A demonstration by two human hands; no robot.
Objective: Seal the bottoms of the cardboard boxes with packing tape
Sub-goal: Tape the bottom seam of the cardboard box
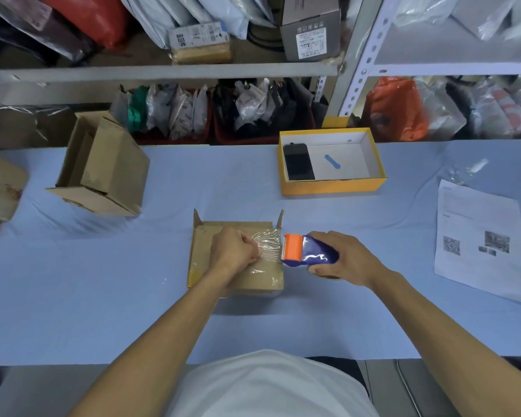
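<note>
Near the desk's front edge, at its middle, the cardboard box (235, 257) is lying bottom-up. The left hand (233, 251), fingers curled, is pressing the clear tape (266, 245) onto the panel. The strip's long axis is running rightward to the tape dispenser (309, 251), gripped by the right hand (340, 257) just beyond the box's right edge. Judged: cutting comes next.

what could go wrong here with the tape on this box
1. The clear tape between the left hand and the tape dispenser already looks wrinkled, so it may bond with creases and seal the cardboard box poorly.
2. The right hand holds the dispenser just past the box's right edge; a crooked pull or tear there could leave the strip skewed or stuck to itself.
</note>
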